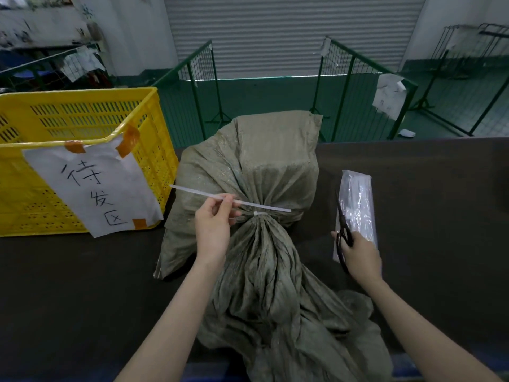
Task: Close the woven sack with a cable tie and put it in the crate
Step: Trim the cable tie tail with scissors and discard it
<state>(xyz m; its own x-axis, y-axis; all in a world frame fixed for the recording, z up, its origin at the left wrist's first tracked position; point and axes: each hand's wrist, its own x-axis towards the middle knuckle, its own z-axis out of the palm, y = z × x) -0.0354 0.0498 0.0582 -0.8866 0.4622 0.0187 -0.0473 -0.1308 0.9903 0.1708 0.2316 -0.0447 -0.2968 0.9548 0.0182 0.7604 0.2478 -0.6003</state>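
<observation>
Dark table (82, 285) before shutter door (289, 31), left hand (212, 230) pinching cable tie (198, 192), right hand (360, 257) apparently gripping scissors (343, 230)

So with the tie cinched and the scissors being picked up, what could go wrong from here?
1. The left hand pinches the cable tie tail near the neck of the woven sack; a cut there could nick fingers or fabric.
2. The right hand grips the scissors on top of the bag of cable ties, which might get dragged along.
</observation>
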